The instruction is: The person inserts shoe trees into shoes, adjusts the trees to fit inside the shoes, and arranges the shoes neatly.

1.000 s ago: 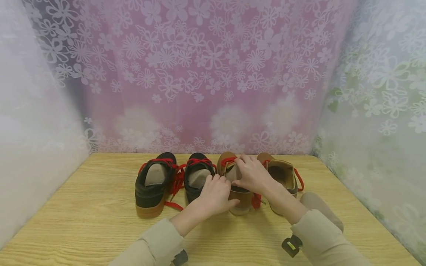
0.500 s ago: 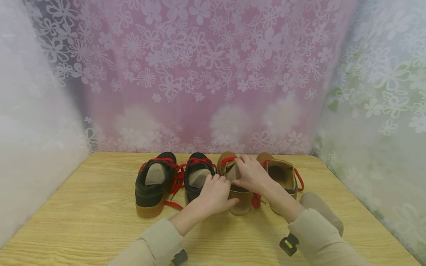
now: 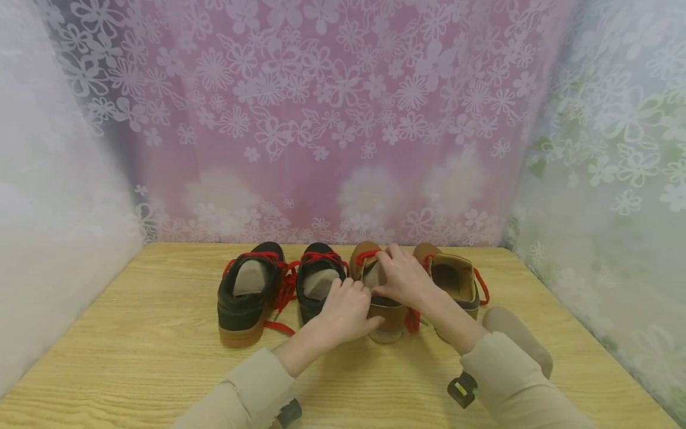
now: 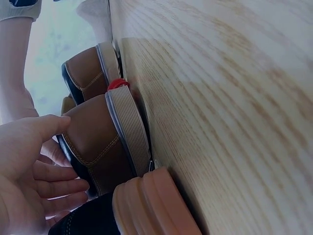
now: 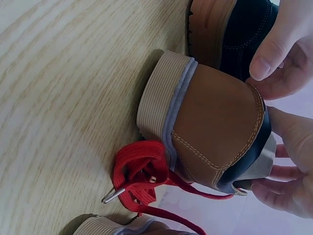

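Note:
A brown shoe point(image 3: 387, 325) with red laces stands on the table, heel towards me. My right hand point(image 3: 404, 275) is over its opening, with thumb and fingers around a grey-beige insole point(image 3: 374, 277) that slants into the shoe. In the right wrist view part of the insole point(image 5: 263, 161) shows above the dark collar, beside those fingers. My left hand point(image 3: 344, 316) is at the shoe's left rear, its thumb by the heel. The left wrist view shows this hand's fingers point(image 4: 63, 188) extended along the shoe's side.
To the left stand two black shoes, one farther left point(image 3: 241, 319) and one nearer point(image 3: 309, 304), each with an insole inside. Another brown shoe point(image 3: 427, 251) stands to the right, and a loose insole point(image 3: 517, 339) lies beside it. Floral curtains point(image 3: 332, 149) surround the wooden table point(image 3: 134, 345).
Both hands stay at the same brown shoe. The right wrist and sleeve have shifted slightly left, and the head view has tilted a little.

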Demonstrator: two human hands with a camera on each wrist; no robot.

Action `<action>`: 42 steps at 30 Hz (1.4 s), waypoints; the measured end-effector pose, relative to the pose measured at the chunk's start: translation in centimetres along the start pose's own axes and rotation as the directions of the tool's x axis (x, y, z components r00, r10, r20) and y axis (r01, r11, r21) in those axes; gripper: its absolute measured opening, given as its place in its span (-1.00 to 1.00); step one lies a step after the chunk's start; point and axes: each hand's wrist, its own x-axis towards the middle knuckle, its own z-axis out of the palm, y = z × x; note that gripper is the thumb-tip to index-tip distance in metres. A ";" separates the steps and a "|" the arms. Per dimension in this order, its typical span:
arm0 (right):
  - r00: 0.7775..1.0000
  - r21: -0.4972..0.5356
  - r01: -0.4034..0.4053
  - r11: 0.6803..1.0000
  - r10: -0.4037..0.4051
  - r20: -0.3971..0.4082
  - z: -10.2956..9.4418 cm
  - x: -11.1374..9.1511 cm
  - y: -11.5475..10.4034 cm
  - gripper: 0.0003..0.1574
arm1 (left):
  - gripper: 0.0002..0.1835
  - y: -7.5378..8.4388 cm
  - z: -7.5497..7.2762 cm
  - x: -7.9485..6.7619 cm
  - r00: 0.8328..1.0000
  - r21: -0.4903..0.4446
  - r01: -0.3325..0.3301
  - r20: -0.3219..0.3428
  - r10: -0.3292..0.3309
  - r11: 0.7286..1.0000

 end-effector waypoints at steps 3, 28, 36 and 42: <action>1.000 -0.057 -0.009 0.998 0.009 -0.002 -0.1 0.0 0.1 -0.16 | -0.51 0.0 0.1 0.1 1.000 -0.003 0.002 0.005 -0.002 1.000; 0.996 0.095 0.045 0.994 -0.052 0.072 -0.6 -0.4 1.4 -0.14 | -0.55 0.1 0.0 0.0 1.000 -0.001 0.003 -0.002 -0.003 1.000; 0.982 0.165 0.022 0.986 -0.052 0.179 -1.4 -0.5 1.5 -0.15 | -0.55 0.1 0.0 0.0 1.000 0.003 -0.001 -0.009 0.001 1.000; 0.987 0.182 0.029 0.983 -0.057 0.152 -1.6 -0.6 1.7 -0.22 | -0.55 0.2 -0.1 0.0 1.000 0.010 0.006 0.007 -0.007 1.000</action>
